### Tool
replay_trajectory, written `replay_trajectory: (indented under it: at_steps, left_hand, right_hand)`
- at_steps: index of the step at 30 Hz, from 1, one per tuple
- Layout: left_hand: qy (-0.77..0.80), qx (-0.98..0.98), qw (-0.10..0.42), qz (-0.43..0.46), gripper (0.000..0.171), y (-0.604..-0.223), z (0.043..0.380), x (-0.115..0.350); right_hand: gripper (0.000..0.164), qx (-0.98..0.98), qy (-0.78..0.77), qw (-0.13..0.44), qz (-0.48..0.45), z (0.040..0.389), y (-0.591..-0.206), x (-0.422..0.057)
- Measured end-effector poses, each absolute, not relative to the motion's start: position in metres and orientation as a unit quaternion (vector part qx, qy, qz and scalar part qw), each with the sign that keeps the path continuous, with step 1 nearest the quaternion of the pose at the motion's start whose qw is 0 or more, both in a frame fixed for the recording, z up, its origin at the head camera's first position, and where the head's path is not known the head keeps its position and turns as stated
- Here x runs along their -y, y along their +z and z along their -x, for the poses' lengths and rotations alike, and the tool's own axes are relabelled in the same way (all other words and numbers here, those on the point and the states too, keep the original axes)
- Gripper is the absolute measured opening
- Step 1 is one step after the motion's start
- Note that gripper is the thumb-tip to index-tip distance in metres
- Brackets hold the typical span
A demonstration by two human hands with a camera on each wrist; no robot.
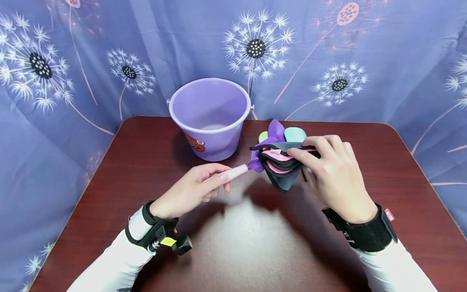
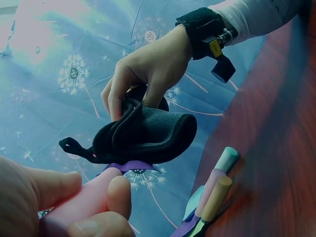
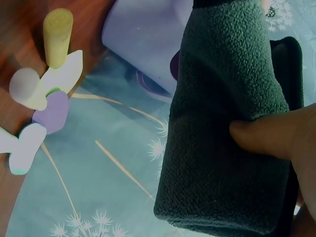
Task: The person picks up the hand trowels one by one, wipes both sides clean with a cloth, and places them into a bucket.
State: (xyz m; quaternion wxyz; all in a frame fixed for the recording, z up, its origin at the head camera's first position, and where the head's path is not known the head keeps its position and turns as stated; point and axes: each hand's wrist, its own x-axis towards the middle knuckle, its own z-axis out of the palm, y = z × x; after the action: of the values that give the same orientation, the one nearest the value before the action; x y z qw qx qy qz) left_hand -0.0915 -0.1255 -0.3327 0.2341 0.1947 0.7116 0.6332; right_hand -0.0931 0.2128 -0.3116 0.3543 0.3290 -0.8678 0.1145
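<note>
- One pink-handled tool (image 1: 236,172) is in the left hand (image 1: 197,186), its handle pinched between thumb and fingers; its purple end points away from the grip, toward the right.
- One folded grey cloth (image 1: 281,165), black-edged and pink inside, covers much of that purple end; the right hand (image 1: 335,174) grips its right side, thumb on the fleecy face.
- Three more tools, with yellow (image 2: 217,198), pink (image 2: 210,192) and teal (image 2: 227,159) handles, lie behind the cloth.
- One lilac bucket (image 1: 219,144) stands near them, toward the table's back edge.
- Dark red wood covers the table (image 1: 146,154), glossy under a pale glare.
- Blue fabric (image 1: 189,40) printed with dandelions hangs behind and along the sides.
</note>
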Motion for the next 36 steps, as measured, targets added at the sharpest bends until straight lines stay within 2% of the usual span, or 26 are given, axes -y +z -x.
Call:
replay_trajectory:
  at_steps: [16,25,36]
  left_hand:
    - [0.641,-0.708,0.233,-0.184,0.022,-0.3288,0.0966,0.1271]
    - [0.663,-0.692,0.225,-0.176,0.026,-0.3310,0.0941,0.1275]
    - [0.668,-0.690,0.227,-0.160,0.026,-0.3310,0.0929,0.1247]
  right_hand:
    - [0.042,0.880,0.145,0.372,-0.258,0.0979,-0.3106,-0.2228]
    - [0.038,0.893,0.163,0.355,-0.223,0.0968,-0.3112,-0.2219]
    - [0.039,0.894,0.157,0.326,-0.265,0.0940,-0.3156,-0.2155]
